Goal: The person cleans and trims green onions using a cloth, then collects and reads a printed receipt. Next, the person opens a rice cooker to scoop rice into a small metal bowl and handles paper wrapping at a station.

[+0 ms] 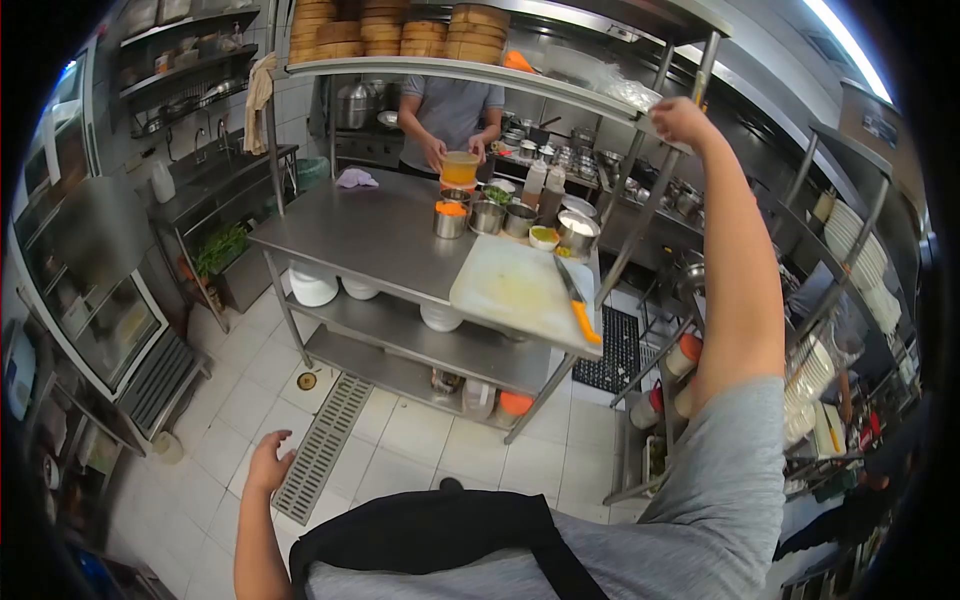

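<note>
My right hand [680, 122] is raised to the near right corner of the overhead shelf [450, 72], beside a clear plastic bag [630, 90]. Its fingers are curled closed, and whatever they may grip is hidden. Low on the left, my left hand [268, 462] hangs over the tiled floor with its fingers apart and nothing in it. Between my arms, a white cutting board [510, 285] lies on the steel table, with an orange-handled knife [577, 300] along its right side.
Across the steel table [350, 225], another person [450, 110] holds a container of yellow liquid [460, 168]. Metal pots [487, 216] and squeeze bottles [535, 182] stand near the board. Bamboo steamers [400, 35] are stacked overhead. A shelf post [655, 205] rises at the table's right end.
</note>
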A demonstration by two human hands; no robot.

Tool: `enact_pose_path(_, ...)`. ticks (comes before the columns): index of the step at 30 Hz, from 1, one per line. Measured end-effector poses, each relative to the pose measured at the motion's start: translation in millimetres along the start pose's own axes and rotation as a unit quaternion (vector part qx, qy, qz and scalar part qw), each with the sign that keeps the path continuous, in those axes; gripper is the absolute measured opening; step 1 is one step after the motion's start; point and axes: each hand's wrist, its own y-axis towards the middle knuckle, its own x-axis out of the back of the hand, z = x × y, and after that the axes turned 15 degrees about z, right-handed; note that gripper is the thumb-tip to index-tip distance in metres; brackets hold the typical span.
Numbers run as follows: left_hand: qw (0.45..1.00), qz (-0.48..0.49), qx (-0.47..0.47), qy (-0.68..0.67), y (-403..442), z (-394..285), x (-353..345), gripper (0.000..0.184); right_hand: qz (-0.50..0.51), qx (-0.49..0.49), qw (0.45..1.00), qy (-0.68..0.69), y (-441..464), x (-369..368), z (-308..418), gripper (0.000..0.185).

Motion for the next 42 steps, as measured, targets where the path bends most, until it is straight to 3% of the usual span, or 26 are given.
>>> enact_pose_path(1, 1.0, -0.005, 0.01, -0.001, 13, 3, -13, 0.041, -0.06, 0.043, 0.996, 0.057, 23, 6, 0, 0.023)
enact_pose_path(3, 0.999, -0.017, 0.029, -0.001, 25, 24, -47, 0.043, -0.121, 0.096, 0.988, 0.029, 90, 21, -12, 0.028)
enact_pose_path(6, 0.974, 0.055, 0.22, 0.01, 16, 67, -116, 0.042, -0.079, 0.099, 0.99, 0.056, 165, 35, -21, 0.028)
enact_pose_path(7, 0.978, 0.037, 0.207, -0.004, 1, 80, -142, 0.036, -0.067, 0.083, 0.992, 0.074, 184, 35, -26, 0.027)
enact_pose_path(8, 0.98, 0.071, 0.184, -0.014, -19, 171, -208, 0.033, -0.054, 0.066, 0.992, 0.091, 201, 34, -30, 0.028)
enact_pose_path(9, 0.981, 0.105, 0.162, -0.026, -21, 142, -205, 0.031, -0.046, 0.035, 0.996, -0.062, 220, 35, -37, 0.028)
enact_pose_path(11, 0.945, 0.154, 0.289, -0.023, -46, 169, -215, 0.03, -0.029, -0.03, 0.931, -0.362, 254, 45, -58, 0.029)
enact_pose_path(12, 0.931, 0.164, 0.324, -0.032, -50, 167, -214, 0.03, -0.035, -0.018, 0.92, -0.389, 264, 44, -78, 0.03)
enact_pose_path(15, 0.921, 0.162, 0.351, -0.049, -31, 164, -208, 0.029, 0.053, -0.106, 0.913, -0.391, 263, 49, -74, 0.029)
enact_pose_path(16, 0.922, 0.161, 0.349, -0.051, -25, 164, -207, 0.029, -0.018, -0.057, 0.919, -0.388, 258, 52, -74, 0.029)
enact_pose_path(18, 0.928, 0.151, 0.336, -0.05, -12, 168, -203, 0.028, -0.032, 0.025, 0.994, -0.104, 250, 52, -65, 0.026)
enact_pose_path(19, 0.933, 0.146, 0.325, -0.048, -7, 171, -202, 0.028, -0.037, 0.066, 0.996, 0.042, 248, 53, -60, 0.025)
enact_pose_path(22, 0.959, 0.116, 0.258, -0.024, 13, 183, -201, 0.028, 0.119, -0.025, 0.938, 0.324, 237, 62, -51, 0.024)
enact_pose_path(23, 0.973, 0.102, 0.209, 0.003, 19, 186, -199, 0.027, 0.108, -0.026, 0.986, 0.12, 248, 63, -65, 0.025)
enact_pose_path(24, 0.988, 0.085, 0.092, 0.088, 33, 185, -194, 0.027, 0.092, -0.024, 0.991, -0.089, 269, 71, -89, 0.026)
enact_pose_path(25, 0.986, 0.052, -0.008, 0.158, 45, 188, -187, 0.027, 0.07, -0.02, 0.953, -0.295, 281, 78, -100, 0.027)
enact_pose_path(26, 0.964, 0.012, -0.122, 0.234, 58, 193, -184, 0.027, 0.081, -0.081, 0.976, -0.184, 251, 64, -75, 0.025)
enact_pose_path(27, 0.995, -0.025, 0.097, -0.027, 69, 190, -190, 0.023, 0.036, -0.099, 0.979, -0.174, 263, 57, -86, 0.025)
enact_pose_path(29, 0.989, -0.067, 0.075, -0.112, 92, 197, -195, 0.022, 0.104, 0.014, 0.98, -0.171, 262, 49, -87, 0.024)
enact_pose_path(31, 0.968, -0.01, 0.201, -0.147, 104, 188, -191, 0.022, 0.089, 0.065, 0.989, -0.098, 246, 36, -88, 0.021)
enact_pose_path(32, 0.976, 0.019, 0.211, -0.053, 108, 176, -180, 0.024, 0.082, 0.094, 0.99, -0.062, 242, 29, -86, 0.019)
enact_pose_path(33, 0.963, 0.037, 0.228, -0.141, 117, 166, -171, 0.027, 0.068, 0.091, 0.993, -0.038, 240, 24, -88, 0.017)
enact_pose_path(35, 0.951, 0.053, 0.232, -0.2, 141, 111, -136, 0.029, 0.035, 0.084, 0.996, 0.009, 239, 23, -98, 0.011)
enact_pose_path(36, 0.975, 0.069, 0.142, -0.156, 155, 104, -118, 0.028, 0.038, 0.09, 0.995, 0.01, 238, 22, -100, 0.006)
enact_pose_path(38, 0.956, 0.091, 0.21, -0.184, 179, 14, -67, 0.029, 0.044, 0.084, 0.995, 0.023, 236, 21, -102, 0.007)
enact_pose_path(42, 0.982, 0.064, 0.089, -0.151, 221, 3, -55, 0.031, 0.059, 0.075, 0.977, 0.19, 205, 8, -76, 0.007)
